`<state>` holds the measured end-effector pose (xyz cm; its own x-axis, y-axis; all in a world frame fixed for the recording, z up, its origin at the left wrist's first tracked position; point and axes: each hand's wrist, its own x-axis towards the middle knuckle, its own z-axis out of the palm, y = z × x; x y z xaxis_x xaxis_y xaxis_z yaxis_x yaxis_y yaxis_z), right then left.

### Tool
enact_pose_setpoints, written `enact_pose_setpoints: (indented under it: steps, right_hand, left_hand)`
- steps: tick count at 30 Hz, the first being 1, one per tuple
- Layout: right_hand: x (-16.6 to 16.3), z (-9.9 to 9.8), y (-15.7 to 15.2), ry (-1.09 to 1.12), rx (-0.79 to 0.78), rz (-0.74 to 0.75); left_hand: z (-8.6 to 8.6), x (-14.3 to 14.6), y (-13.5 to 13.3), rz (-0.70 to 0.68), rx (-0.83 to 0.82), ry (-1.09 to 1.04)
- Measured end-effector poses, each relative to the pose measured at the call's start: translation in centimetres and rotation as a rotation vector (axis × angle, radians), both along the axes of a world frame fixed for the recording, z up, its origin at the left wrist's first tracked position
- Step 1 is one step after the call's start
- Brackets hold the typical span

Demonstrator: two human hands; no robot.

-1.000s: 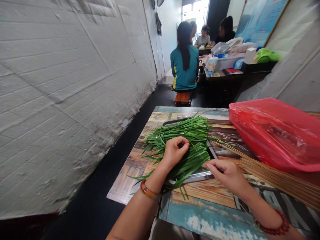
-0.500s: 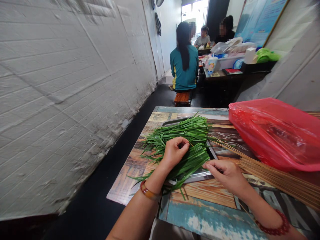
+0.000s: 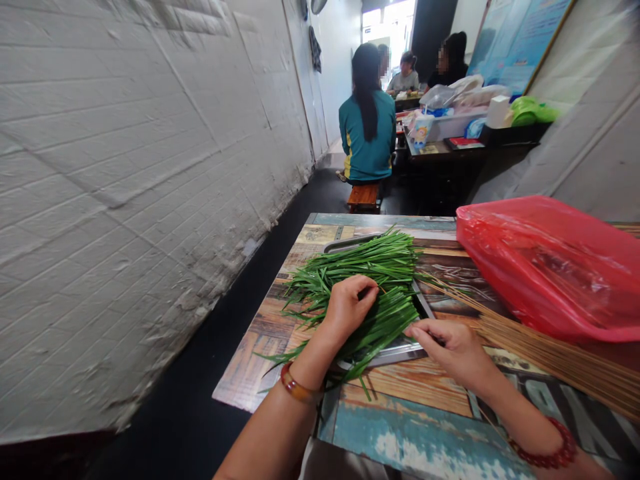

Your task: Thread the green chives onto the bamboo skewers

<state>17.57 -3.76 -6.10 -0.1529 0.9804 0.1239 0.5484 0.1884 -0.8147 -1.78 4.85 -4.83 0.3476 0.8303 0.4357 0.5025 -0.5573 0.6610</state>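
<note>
Long green garlic chives [image 3: 367, 259] lie in bunches across a metal tray [image 3: 395, 355], their leafy ends spilling over its left side. My left hand [image 3: 350, 305] is closed in a pinch at the nearer bunch, and its fingertips are partly hidden among the stalks. A thin brown tip shows just beside those fingers. At the cut ends of the chives, my right hand [image 3: 447, 343] is pinched round a thin bamboo skewer [image 3: 487, 416], which trails out below the palm toward the lower right. Many loose skewers [image 3: 545, 351] lie on the table to the right.
A red plastic basin [image 3: 540, 267] covered with red plastic film stands at the right of the wood-patterned table [image 3: 245, 363]. Beyond it, a person in a teal top [image 3: 369, 133] sits on a stool [image 3: 363, 195]. A white wall [image 3: 125, 200] runs along the left.
Almost nothing differs. Both hands keep their pinches in the same places, and the chives have not visibly moved; the view has shifted very slightly.
</note>
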Motion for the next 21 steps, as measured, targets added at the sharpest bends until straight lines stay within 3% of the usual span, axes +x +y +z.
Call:
enact_pose_setpoints:
  steps: [21]
  right_hand:
    - [0.11,-0.01,0.08,-0.054,0.0,0.022]
  left_hand:
    - [-0.19,-0.2,0.2,-0.036,0.102,0.032]
